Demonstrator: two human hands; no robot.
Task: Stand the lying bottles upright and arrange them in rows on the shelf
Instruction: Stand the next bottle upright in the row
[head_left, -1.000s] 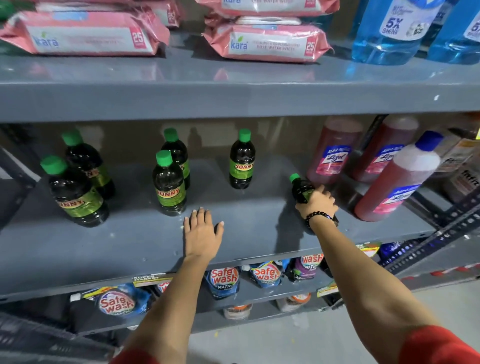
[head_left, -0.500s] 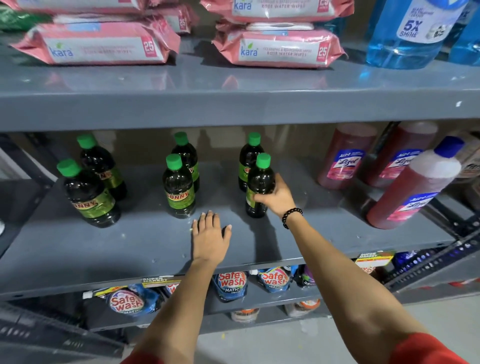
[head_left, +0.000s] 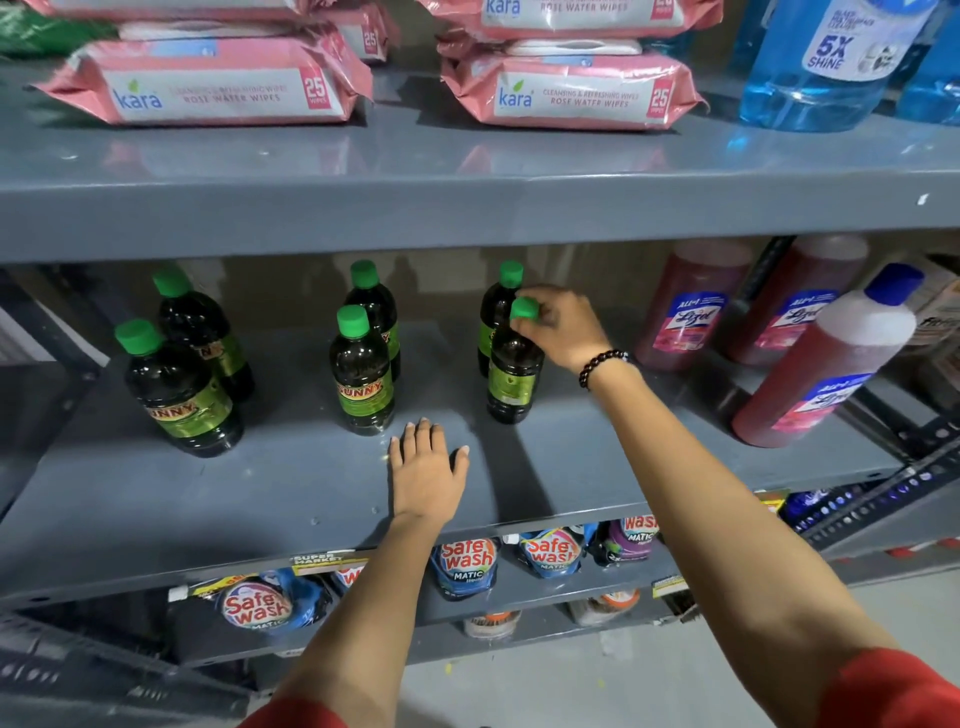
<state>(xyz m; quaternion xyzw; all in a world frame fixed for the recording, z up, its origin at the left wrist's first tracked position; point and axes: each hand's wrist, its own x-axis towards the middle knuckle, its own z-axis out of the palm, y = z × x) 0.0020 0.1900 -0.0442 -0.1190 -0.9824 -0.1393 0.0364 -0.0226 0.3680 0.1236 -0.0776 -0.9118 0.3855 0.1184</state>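
Several dark bottles with green caps and green SUNNY labels stand upright in pairs on the grey middle shelf. The left pair and the middle pair stand free. At the right, the front bottle stands just before a back bottle. My right hand pinches the green cap of that front bottle, label turned away. My left hand lies flat on the shelf, fingers apart, just in front of the middle pair, holding nothing.
Red Lizol bottles lean at the shelf's right end. Pink wipe packs and a blue cleaner bottle sit on the shelf above. Safewash pouches fill the shelf below. A slotted metal upright runs at the right.
My right hand carried a bottle from the shelf's right side, stood it in front of the rightmost back bottle, then slid from its body up to the cap. The left hand stayed put.
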